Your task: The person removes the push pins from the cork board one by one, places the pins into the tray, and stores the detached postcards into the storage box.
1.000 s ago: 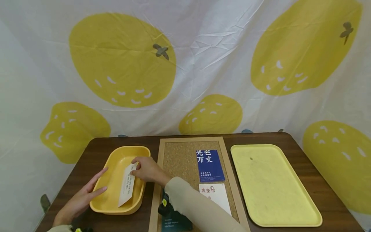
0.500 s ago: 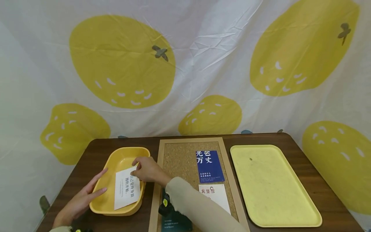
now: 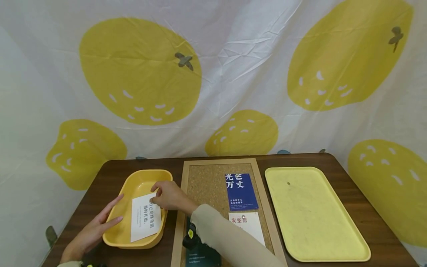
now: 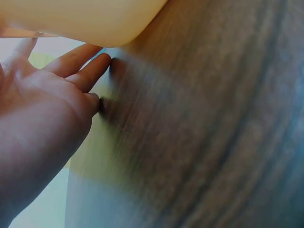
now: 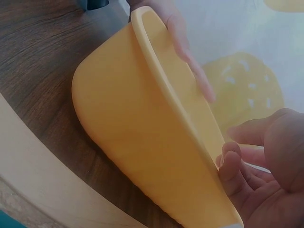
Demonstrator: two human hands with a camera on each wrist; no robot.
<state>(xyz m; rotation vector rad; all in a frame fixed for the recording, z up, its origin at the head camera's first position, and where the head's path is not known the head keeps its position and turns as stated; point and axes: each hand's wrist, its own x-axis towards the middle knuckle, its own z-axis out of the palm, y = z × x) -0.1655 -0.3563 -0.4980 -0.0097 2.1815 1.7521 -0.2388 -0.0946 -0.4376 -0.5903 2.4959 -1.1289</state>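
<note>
My right hand (image 3: 169, 194) pinches a white card (image 3: 141, 221) with printed Chinese characters by its far right corner. The card slants inside a yellow plastic basin (image 3: 115, 237), its printed face up. My left hand (image 3: 95, 227) lies against the basin's left side, fingers stretched out and thumb reaching over the rim. From the left wrist, the extended fingers of the left hand (image 4: 52, 90) show beside the underside of the basin (image 4: 80, 21), some tips near the table. The right wrist view has the right hand (image 5: 261, 166) at the rim; the card is mostly hidden there.
A wood-framed corkboard (image 3: 205, 185) lies right of the basin, bearing a blue card (image 3: 242, 193), a white card with red characters (image 3: 247, 224) and a dark green card (image 3: 201, 254). My right forearm crosses it. Further right lies a pale yellow tray (image 3: 317, 215). A lemon-print curtain (image 3: 217, 74) hangs behind.
The white card has turned from steeply tilted to flatter, showing more of its printed face. Both hands have stayed nearly in place.
</note>
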